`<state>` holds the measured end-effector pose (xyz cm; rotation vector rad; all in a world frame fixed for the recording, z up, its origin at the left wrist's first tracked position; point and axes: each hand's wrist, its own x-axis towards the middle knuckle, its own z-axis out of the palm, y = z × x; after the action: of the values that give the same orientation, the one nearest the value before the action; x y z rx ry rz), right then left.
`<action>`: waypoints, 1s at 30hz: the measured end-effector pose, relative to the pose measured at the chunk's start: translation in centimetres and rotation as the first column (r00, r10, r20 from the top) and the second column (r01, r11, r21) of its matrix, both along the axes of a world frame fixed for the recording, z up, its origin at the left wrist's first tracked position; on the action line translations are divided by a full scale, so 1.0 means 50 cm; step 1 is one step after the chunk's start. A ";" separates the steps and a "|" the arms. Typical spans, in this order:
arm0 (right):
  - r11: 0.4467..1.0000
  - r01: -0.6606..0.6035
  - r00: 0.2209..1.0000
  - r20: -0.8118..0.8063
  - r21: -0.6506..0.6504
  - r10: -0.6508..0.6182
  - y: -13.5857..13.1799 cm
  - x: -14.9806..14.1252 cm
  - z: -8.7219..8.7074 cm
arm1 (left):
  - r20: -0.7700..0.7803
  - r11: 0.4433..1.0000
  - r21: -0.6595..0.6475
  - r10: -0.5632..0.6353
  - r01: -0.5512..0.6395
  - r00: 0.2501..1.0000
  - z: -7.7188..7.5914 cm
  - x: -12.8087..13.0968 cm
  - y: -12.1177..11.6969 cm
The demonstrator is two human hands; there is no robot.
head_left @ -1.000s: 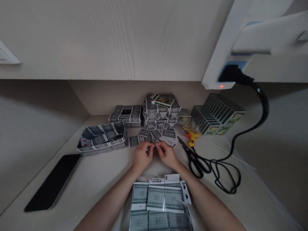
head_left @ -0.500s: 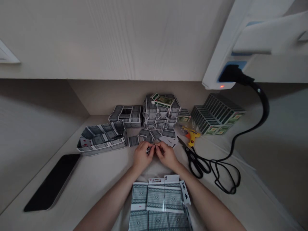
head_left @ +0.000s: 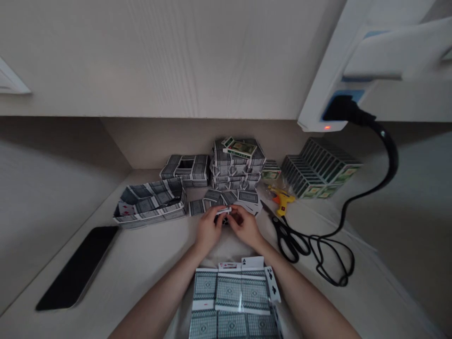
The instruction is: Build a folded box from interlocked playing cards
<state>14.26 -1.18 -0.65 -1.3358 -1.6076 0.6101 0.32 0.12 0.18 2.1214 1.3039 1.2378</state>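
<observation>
Between the fingers of both hands is a playing card (head_left: 223, 211), bent or folded, with its pale edge upward. My left hand (head_left: 208, 227) pinches its left side, and my right hand (head_left: 245, 227) grips its right side. Just beyond the fingers lie loose playing cards (head_left: 247, 197), face down. Close to me, between my forearms, sits a panel of joined playing cards (head_left: 231, 292) with grey-green patterned backs. Some cards stick out at its far and right edges, one showing an ace. The fingers partly cover the held card.
An open card-built box (head_left: 150, 215) and a black phone (head_left: 77, 268) are on the left. Card-built boxes (head_left: 236, 165) stand along the back. To the right are a yellow glue gun (head_left: 282, 200), black scissors (head_left: 287, 238), a looped cable (head_left: 348, 263) and stacked card packs (head_left: 318, 172).
The card between my hands has turned, so a pale edge now shows above the fingers. My fingers have shifted slightly apart; the surrounding things stay in place.
</observation>
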 end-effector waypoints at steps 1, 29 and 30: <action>1.000 0.004 1.000 0.001 -0.001 -0.004 0.001 0.000 -0.001 | 0.006 1.000 -0.008 0.014 -0.014 1.000 0.001 0.000 0.000; 0.991 -0.084 0.951 -0.304 -0.104 0.048 0.014 0.009 -0.006 | 0.020 0.995 -0.067 -0.067 0.068 0.998 0.004 0.000 0.002; 0.993 -0.079 0.955 -0.293 -0.093 0.048 0.014 0.008 -0.007 | 0.027 0.995 -0.079 -0.056 0.058 0.998 0.003 -0.001 0.001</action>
<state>14.65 -0.48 -1.02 -1.2077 -1.3973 0.8969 0.26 0.18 0.34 2.0669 1.2517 1.1660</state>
